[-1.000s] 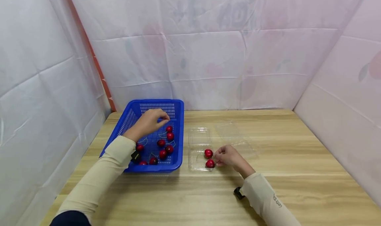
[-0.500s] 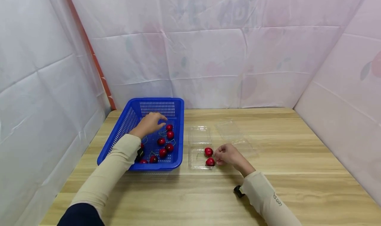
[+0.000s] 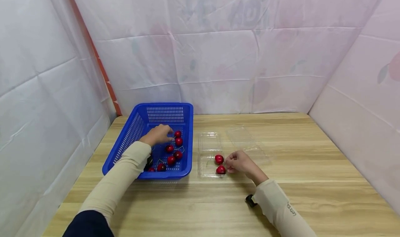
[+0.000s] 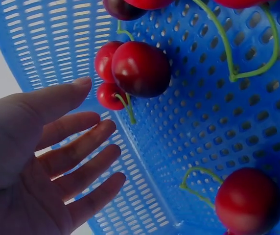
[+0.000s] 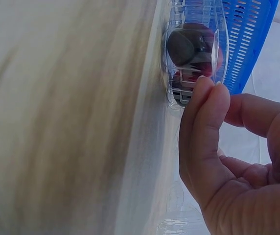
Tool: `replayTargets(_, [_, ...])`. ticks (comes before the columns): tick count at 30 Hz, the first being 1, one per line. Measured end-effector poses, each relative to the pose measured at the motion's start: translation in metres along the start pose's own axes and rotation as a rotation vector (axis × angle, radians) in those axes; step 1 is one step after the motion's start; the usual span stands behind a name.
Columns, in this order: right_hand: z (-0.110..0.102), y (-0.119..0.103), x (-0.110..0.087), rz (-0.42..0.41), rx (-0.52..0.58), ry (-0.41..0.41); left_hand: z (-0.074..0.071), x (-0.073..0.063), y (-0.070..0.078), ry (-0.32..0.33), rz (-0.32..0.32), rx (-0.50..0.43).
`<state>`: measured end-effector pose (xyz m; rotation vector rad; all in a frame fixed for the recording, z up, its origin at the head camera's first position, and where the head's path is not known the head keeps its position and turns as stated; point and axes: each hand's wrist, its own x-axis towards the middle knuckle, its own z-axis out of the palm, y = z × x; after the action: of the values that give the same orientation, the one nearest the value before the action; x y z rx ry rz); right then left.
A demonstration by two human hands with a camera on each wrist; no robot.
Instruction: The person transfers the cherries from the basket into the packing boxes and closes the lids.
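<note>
My left hand (image 3: pixel 158 134) reaches into a blue plastic basket (image 3: pixel 189 140) with its fingers extended and slightly spread. In the left wrist view nothing is in that hand, and its thumb and fingertips come close to a cluster of red cherries (image 4: pixel 142 69) on green stems. Another cherry (image 4: pixel 249 200) lies farther along the basket floor. My right hand (image 3: pixel 243 164) pinches the near right edge of a clear plastic clamshell box (image 3: pixel 204 167) between thumb and fingers. Two cherries, the farther one (image 3: pixel 219 159) and the nearer one (image 3: pixel 221 169), lie in its front part.
Several more cherries, such as one (image 3: pixel 169 149), are scattered in the basket. Right of the box stretches a clear plastic sheet, perhaps its lid (image 3: pixel 245 140). Everything rests on a wooden table (image 3: pixel 200 209) with white printed cloth (image 3: pixel 215 67) hung around it.
My left hand has lowered into the basket, its fingers spreading open towards the cherries. The right hand and the box have stayed in place.
</note>
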<state>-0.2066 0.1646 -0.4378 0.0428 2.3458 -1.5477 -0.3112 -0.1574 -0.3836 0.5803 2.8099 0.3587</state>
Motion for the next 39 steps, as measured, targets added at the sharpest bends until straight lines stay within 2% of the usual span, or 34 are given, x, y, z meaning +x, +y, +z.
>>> replayTargets(13, [0.0,-0.002,-0.001,0.005,-0.008,0.0,0.004,0.005,0.001,-0.088,-0.067,0.028])
replayTargets(25, [-0.001,-0.002,-0.001,-0.013,0.001,-0.006,0.009,0.011,0.0,-0.085,-0.068,0.067])
replayTargets(39, [-0.001,-0.001,0.0,-0.002,-0.01,0.002,0.011,0.011,0.001,-0.087,-0.093,0.086])
